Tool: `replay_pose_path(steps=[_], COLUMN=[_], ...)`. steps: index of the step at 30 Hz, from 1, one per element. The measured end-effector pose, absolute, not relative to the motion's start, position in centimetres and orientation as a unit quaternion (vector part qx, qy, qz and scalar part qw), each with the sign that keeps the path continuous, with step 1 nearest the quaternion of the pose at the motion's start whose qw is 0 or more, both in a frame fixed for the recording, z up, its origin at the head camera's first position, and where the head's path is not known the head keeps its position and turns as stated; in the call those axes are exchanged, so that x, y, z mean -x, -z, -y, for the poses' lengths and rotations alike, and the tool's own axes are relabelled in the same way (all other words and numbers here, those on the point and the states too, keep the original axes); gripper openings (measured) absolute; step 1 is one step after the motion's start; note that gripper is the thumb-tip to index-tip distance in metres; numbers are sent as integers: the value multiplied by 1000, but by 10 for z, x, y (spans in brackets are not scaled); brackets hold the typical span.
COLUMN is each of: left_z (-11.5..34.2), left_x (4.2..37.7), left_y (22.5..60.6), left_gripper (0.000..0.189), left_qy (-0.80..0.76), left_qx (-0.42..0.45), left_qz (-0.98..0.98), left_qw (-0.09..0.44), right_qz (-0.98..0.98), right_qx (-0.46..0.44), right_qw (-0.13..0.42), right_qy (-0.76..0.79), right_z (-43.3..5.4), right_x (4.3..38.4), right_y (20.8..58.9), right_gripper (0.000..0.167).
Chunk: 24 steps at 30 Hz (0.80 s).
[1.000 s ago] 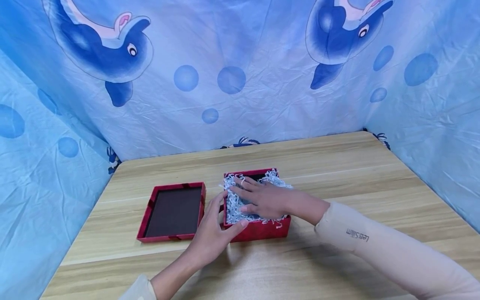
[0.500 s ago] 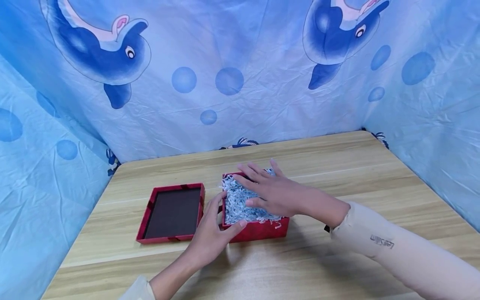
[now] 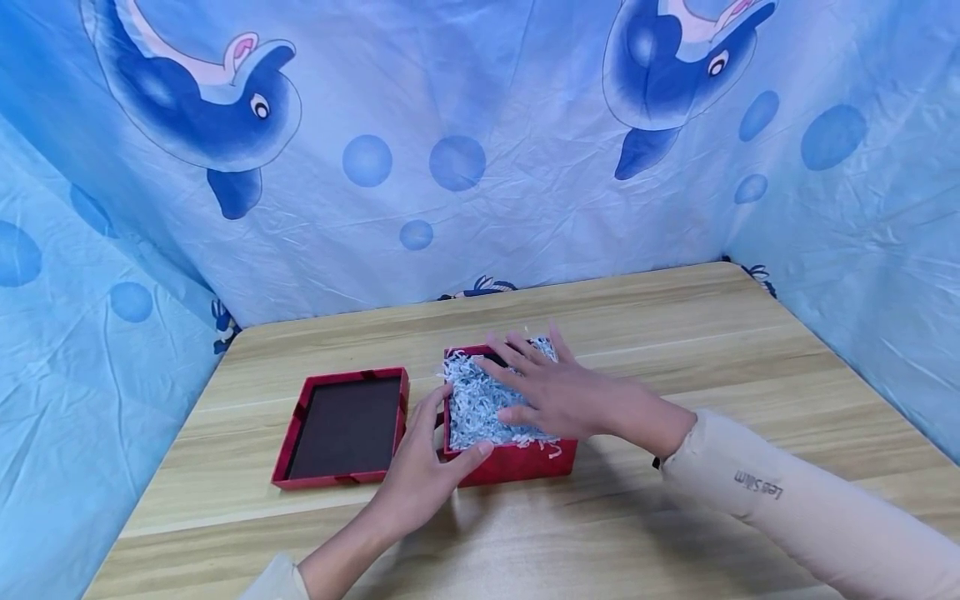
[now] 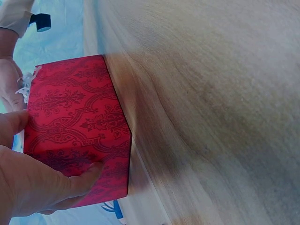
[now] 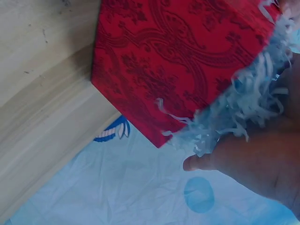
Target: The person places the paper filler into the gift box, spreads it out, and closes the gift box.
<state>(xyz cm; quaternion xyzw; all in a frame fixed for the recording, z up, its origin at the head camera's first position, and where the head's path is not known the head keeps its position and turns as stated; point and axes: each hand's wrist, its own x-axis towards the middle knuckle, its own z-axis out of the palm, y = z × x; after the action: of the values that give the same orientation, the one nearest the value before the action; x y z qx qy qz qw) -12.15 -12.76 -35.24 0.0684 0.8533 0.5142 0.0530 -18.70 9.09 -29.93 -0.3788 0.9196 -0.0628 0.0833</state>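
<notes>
Shreds (image 3: 474, 408) were contained in the box (image 3: 519, 464), its near left corner gripped by the left hand (image 3: 424, 477), the right hand (image 3: 566, 396) held spread over them, and spillage was risked by any sideways sweep.

Beige sleeve (image 3: 802, 508), dark printed lettering (image 3: 758, 484)

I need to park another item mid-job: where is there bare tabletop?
Bare tabletop lies right of the red box, beyond the right sleeve, and between the lid and the backdrop. It's crowded between lid and box, where the left hand grips, and over the box, under the right hand.
</notes>
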Motion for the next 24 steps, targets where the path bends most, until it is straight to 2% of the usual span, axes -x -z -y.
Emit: replay_pose_path(steps=[13, 24], left_z=[128, 129], left_x=[121, 121], left_y=[353, 353], left_gripper=[91, 89], left_qy=[-515, -519], left_qx=[-70, -77], left_qz=[-852, -849], left_qw=[56, 56], right_qz=[-923, -918], right_qx=[361, 371], right_qw=[120, 126], right_qy=[59, 54], right_z=[-80, -74], right_x=[191, 191], right_y=[314, 317], right_gripper=[79, 75])
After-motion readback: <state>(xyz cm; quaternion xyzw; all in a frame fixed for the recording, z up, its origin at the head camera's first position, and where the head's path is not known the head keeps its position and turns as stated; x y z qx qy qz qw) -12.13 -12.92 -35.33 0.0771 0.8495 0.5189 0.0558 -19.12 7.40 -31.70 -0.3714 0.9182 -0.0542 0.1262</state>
